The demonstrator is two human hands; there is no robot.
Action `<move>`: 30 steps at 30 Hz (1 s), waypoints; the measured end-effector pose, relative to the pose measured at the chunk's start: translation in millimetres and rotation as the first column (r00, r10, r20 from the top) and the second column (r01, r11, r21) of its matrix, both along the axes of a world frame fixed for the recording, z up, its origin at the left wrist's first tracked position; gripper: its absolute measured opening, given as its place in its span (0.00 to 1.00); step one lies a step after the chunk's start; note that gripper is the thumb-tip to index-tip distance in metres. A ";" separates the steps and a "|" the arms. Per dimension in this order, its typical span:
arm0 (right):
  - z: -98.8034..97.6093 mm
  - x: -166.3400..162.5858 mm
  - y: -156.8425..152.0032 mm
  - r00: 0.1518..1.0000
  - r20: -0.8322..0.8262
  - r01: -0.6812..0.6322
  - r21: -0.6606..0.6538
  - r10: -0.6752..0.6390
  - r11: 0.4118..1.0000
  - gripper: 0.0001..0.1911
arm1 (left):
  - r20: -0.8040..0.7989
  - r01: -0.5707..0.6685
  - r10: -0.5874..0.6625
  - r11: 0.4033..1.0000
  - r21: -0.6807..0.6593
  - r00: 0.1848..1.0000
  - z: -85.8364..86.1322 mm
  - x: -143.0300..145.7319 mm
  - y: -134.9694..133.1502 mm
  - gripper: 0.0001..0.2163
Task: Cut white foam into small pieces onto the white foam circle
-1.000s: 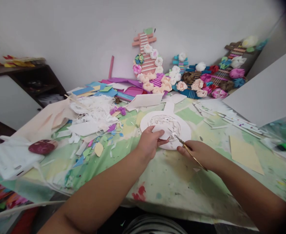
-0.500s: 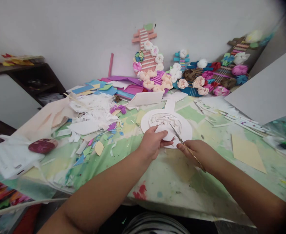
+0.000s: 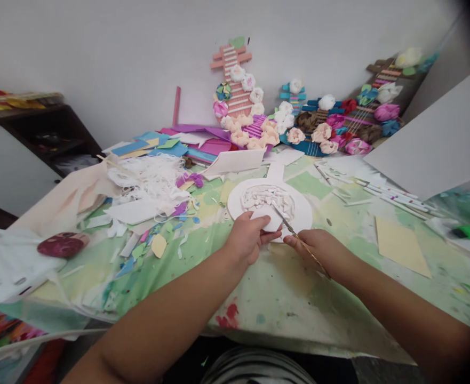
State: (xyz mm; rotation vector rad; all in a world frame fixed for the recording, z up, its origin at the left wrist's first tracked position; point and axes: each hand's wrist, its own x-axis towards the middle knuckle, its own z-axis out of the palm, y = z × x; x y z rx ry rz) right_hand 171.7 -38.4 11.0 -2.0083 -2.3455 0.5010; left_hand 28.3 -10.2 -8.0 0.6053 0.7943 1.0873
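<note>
White paper pc. [image 3: 267, 217] is pinched in L hand [image 3: 247, 236], held over white disc [image 3: 302, 213] w/ stem on tbl. [image 3: 259, 298]; scissors [image 3: 294, 231] are gripped in R hand [image 3: 318, 246], blades by pc. edge. White string [image 3: 146, 181] is heaped L.

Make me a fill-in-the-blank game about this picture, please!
The right hand holds a pair of ____.
The left hand holds paper that is coloured ____.
The yellow sheet lies on the ____ side of the right hand.
The bright stain below the left hand is coloured ____.

Missing words: scissors; white; right; red.
</note>
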 end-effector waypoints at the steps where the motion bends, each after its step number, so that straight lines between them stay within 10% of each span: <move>1: -0.1 0.0 0.3 1.000 -0.002 0.012 -0.001 -0.012 1.000 0.29 | -0.003 -0.002 0.002 1.000 -0.005 1.000 0.2 0.1 -0.3 0.11; 30: 7.6 -6.1 36.6 0.991 -0.010 0.116 -0.392 -0.130 0.913 0.31 | 0.021 -0.005 0.010 0.975 -0.222 1.000 -7.9 0.3 12.4 0.08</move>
